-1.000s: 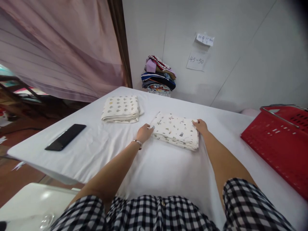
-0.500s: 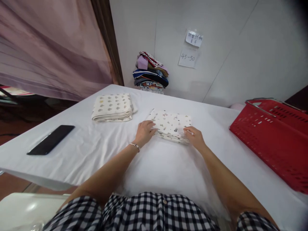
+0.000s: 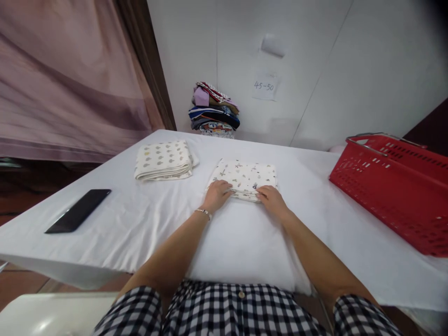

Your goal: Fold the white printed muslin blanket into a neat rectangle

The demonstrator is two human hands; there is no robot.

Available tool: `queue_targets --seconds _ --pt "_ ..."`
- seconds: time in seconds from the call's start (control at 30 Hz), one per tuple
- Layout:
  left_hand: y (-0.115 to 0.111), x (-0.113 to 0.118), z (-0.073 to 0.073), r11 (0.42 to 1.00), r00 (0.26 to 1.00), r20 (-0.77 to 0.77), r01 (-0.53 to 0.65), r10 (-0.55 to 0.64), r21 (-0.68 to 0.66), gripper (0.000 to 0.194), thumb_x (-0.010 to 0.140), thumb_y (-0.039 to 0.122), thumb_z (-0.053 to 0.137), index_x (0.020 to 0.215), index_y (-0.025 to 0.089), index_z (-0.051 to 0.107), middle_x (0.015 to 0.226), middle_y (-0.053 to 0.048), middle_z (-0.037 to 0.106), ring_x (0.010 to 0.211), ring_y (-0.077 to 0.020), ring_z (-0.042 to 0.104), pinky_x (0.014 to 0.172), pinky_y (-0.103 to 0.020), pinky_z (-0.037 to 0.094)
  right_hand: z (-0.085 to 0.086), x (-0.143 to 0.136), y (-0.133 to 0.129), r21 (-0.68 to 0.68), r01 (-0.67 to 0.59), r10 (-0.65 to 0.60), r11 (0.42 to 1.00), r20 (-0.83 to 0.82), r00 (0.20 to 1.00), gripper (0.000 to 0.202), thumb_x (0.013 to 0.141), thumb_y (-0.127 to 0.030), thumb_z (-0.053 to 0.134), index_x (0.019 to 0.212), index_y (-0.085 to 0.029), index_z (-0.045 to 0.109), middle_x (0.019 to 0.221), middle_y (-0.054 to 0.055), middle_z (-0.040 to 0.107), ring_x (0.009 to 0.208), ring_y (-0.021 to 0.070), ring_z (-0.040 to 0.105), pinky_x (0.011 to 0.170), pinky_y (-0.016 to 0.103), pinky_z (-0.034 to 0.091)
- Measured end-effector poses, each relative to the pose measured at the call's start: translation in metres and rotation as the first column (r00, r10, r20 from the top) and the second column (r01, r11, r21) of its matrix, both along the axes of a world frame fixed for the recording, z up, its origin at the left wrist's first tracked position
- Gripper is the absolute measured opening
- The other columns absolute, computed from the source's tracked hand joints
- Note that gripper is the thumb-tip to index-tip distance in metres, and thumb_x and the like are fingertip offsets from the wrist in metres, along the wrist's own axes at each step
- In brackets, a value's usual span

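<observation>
A white folded cloth (image 3: 247,176) with small scattered prints lies in front of me on the table. My left hand (image 3: 216,195) grips its near left corner, fingers on top and thumb at the layered front edge. At the near right part of the same edge, my right hand (image 3: 272,199) pinches the cloth, its thumb partly hidden. Several layers show along the front between the two hands. To the left sits another folded cloth (image 3: 163,160), cream with rows of grey motifs, which neither hand touches.
A black phone-like slab (image 3: 80,211) lies at the table's left. On the right stands a red perforated basket (image 3: 388,196) with a metal handle. Beyond the white-covered table (image 3: 147,233), a stack of folded clothes (image 3: 214,112) rests by the wall. A white stool-like surface (image 3: 63,312) is at lower left.
My right hand has moved left along the cloth's front edge, closer to my left hand. The front layers look more even. The whole view has shifted slightly.
</observation>
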State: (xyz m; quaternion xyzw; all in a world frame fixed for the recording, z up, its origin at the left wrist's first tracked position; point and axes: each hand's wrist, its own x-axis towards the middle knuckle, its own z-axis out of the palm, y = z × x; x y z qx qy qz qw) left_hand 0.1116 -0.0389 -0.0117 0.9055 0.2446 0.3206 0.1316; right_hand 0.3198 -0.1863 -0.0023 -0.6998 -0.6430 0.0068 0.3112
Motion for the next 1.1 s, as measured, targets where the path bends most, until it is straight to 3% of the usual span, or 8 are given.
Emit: queue_targets --seconds 0.3,0.57,0.67,0.77,0.87,1.1 --pt "0.001 -0.003 0.0 0.999 0.997 0.059 0.045 -0.046 0.008 0.013 0.082 0.023 0.054 0.089 0.022 0.065 0.092 -0.004 0.061 0.088 -0.0182 0.054 0.082 -0.036 0.045 -0.003 -0.004 -0.003 0.085 0.007 -0.004 0.996 -0.042 0.999 0.021 0.089 -0.028 0.043 0.086 -0.022 0.063 0.092 0.004 0.063 0.09 0.0198 0.053 0.082 0.035 0.041" --pt "0.0 -0.001 -0.001 0.989 0.999 0.023 0.034 -0.038 0.143 0.019 0.082 0.029 0.055 0.098 0.02 0.062 0.097 -0.006 0.059 0.093 -0.021 0.051 0.082 -0.037 0.042 -0.007 -0.007 -0.003 0.163 0.037 -0.036 0.986 -0.007 0.999 0.022 0.09 -0.028 0.042 0.086 -0.022 0.063 0.094 0.006 0.06 0.091 0.02 0.051 0.082 0.034 0.042" --pt "-0.004 0.001 0.002 0.985 0.999 0.029 0.019 -0.024 0.173 0.014 0.084 0.026 0.052 0.093 0.02 0.062 0.099 -0.007 0.058 0.095 -0.0212 0.05 0.082 -0.037 0.041 -0.009 -0.007 -0.002 0.155 0.059 -0.057 0.986 -0.013 0.998 0.023 0.09 -0.029 0.041 0.089 -0.022 0.063 0.091 0.005 0.061 0.089 0.0199 0.052 0.08 0.034 0.042" --pt "-0.011 0.005 0.004 0.976 0.998 -0.004 0.061 -0.061 0.209 0.016 0.086 0.024 0.047 0.084 0.021 0.063 0.1 -0.006 0.058 0.097 -0.0208 0.049 0.086 -0.038 0.039 -0.009 -0.006 -0.001 0.146 0.074 -0.073 0.987 -0.009 0.997 0.023 0.09 -0.03 0.041 0.093 -0.023 0.062 0.091 0.005 0.062 0.089 0.02 0.053 0.08 0.035 0.043" --pt "-0.015 0.009 0.004 0.968 0.994 -0.061 0.102 -0.091 0.227 0.019 0.088 0.025 0.045 0.087 0.023 0.064 0.102 -0.005 0.057 0.1 -0.0206 0.048 0.088 -0.038 0.037 -0.009 -0.007 -0.001 0.158 0.075 -0.077 0.985 0.006 0.997 0.022 0.09 -0.03 0.041 0.096 -0.022 0.061 0.092 0.005 0.062 0.09 0.0201 0.053 0.081 0.035 0.042" --pt "-0.016 0.014 0.005 0.973 0.991 -0.135 0.05 -0.02 0.225 0.02 0.087 0.02 0.045 0.09 0.024 0.064 0.102 -0.005 0.057 0.097 -0.0208 0.047 0.084 -0.036 0.038 -0.008 -0.01 -0.001 0.178 0.079 -0.086 0.981 0.032 0.996 0.023 0.09 -0.028 0.039 0.094 -0.022 0.061 0.093 0.006 0.062 0.091 0.021 0.053 0.081 0.036 0.042"
